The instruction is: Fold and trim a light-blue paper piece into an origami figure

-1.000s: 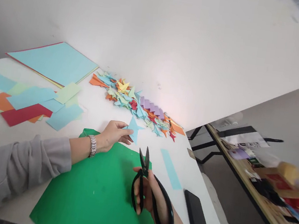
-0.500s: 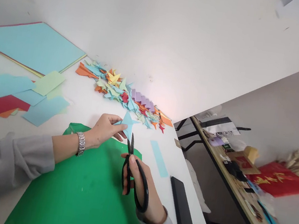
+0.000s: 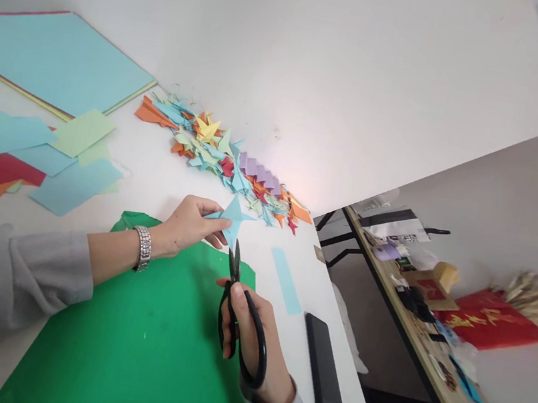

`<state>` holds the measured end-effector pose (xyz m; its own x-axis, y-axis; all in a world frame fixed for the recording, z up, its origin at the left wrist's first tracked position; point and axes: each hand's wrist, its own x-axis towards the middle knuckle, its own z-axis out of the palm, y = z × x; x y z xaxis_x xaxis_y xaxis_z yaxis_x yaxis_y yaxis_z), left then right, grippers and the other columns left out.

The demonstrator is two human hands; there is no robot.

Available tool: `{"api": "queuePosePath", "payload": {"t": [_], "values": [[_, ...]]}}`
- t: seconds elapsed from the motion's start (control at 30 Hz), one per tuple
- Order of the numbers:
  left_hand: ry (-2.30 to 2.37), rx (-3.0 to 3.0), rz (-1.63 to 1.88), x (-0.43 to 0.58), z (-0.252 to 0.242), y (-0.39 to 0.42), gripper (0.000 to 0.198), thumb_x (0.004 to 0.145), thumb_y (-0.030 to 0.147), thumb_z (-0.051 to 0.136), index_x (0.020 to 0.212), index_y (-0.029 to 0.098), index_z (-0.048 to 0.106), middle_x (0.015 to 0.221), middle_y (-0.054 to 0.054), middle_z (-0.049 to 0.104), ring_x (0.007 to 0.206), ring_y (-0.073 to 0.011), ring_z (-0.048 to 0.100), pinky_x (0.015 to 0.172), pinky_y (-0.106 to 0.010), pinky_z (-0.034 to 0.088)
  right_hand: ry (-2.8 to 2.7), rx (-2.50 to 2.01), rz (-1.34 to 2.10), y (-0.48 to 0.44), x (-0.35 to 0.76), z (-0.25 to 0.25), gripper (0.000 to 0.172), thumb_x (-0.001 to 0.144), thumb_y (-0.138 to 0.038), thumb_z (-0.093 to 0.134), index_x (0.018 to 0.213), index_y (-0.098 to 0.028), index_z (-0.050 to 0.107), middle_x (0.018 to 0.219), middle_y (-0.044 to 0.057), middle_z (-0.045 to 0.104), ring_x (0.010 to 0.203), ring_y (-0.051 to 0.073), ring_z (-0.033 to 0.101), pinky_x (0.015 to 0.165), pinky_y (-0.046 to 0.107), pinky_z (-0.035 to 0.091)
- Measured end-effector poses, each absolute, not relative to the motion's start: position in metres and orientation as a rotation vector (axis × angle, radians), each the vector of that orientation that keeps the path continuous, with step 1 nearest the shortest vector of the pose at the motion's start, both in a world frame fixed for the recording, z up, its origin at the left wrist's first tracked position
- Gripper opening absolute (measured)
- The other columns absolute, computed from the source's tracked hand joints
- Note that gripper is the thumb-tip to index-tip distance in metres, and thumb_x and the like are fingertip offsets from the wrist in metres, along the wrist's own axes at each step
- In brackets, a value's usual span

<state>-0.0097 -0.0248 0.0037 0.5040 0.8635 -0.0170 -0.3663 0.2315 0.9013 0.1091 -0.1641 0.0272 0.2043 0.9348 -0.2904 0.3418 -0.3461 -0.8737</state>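
Between the thumb and fingers of my left hand [image 3: 194,227] is a light blue folded paper star [image 3: 232,216] with pointed arms. My right hand [image 3: 261,342] grips black-handled scissors [image 3: 259,362], fingers through the loops. The slightly parted scissor blades point up at the star's lower tip; whether they touch it I cannot tell. Under both hands spreads a green sheet [image 3: 144,324] on the white table. Beyond the star lies a heap of folded paper pieces [image 3: 211,146] in blue, orange, green, red, yellow and purple.
A light blue paper strip [image 3: 286,281] and a black phone [image 3: 326,372] lie to the right. Cut paper pieces [image 3: 74,186] and a stack of large coloured sheets [image 3: 62,63] are on the left. A cluttered wooden shelf [image 3: 415,304] stands beyond the table's right edge.
The view has shifted slightly, so the left-hand papers sit higher and further left. Both hands keep their hold on the star and scissors, with almost no movement between them.
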Motion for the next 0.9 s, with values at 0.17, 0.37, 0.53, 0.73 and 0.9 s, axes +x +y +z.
{"api": "queuePosePath", "payload": {"t": [0.17,0.37,0.53,0.73,0.9], "values": [[0.600,1.035,0.922,-0.0095,0.0014,-0.0240,0.011,0.069,0.019,0.068,0.064,0.011,0.062,0.056,-0.001,0.062,0.051,-0.0123,0.063,0.050,-0.022,0.055,-1.222,-1.808,1.132,-0.1625,0.1094,0.0223,0.051,0.083,-0.063,0.044,0.087,-0.014,0.057,0.046,-0.008,0.036,0.034,0.006,0.033,0.030,0.018,0.026],[0.617,1.047,0.915,-0.0097,0.0018,-0.0242,0.010,0.070,0.018,0.066,0.064,0.011,0.062,0.056,-0.001,0.061,0.051,-0.0122,0.063,0.049,-0.022,0.055,-1.244,-1.819,1.101,-0.1600,0.1087,0.0205,0.048,0.084,-0.063,0.042,0.075,-0.016,0.053,0.044,-0.008,0.036,0.033,0.006,0.033,0.031,0.019,0.024],[0.623,1.047,0.914,-0.0095,0.0013,-0.0241,0.011,0.070,0.019,0.067,0.065,0.010,0.062,0.057,-0.002,0.061,0.051,-0.0118,0.063,0.049,-0.022,0.055,-1.244,-1.828,1.105,-0.1598,0.1101,0.0202,0.048,0.083,-0.064,0.043,0.073,-0.017,0.051,0.043,-0.008,0.036,0.033,0.007,0.032,0.031,0.020,0.023],[0.622,1.049,0.912,-0.0100,0.0012,-0.0242,0.011,0.069,0.019,0.067,0.065,0.011,0.062,0.058,-0.001,0.061,0.051,-0.0121,0.063,0.050,-0.022,0.055,-1.249,-1.836,1.101,-0.1590,0.1099,0.0207,0.048,0.083,-0.064,0.043,0.071,-0.018,0.050,0.043,-0.008,0.035,0.032,0.006,0.032,0.031,0.020,0.022],[0.629,1.046,0.914,-0.0102,0.0021,-0.0246,0.011,0.069,0.019,0.068,0.064,0.011,0.062,0.057,-0.002,0.061,0.052,-0.0126,0.063,0.050,-0.022,0.055,-1.248,-1.825,1.102,-0.1587,0.1093,0.0205,0.046,0.084,-0.062,0.042,0.070,-0.019,0.047,0.043,-0.008,0.035,0.032,0.006,0.032,0.031,0.020,0.022]]}}
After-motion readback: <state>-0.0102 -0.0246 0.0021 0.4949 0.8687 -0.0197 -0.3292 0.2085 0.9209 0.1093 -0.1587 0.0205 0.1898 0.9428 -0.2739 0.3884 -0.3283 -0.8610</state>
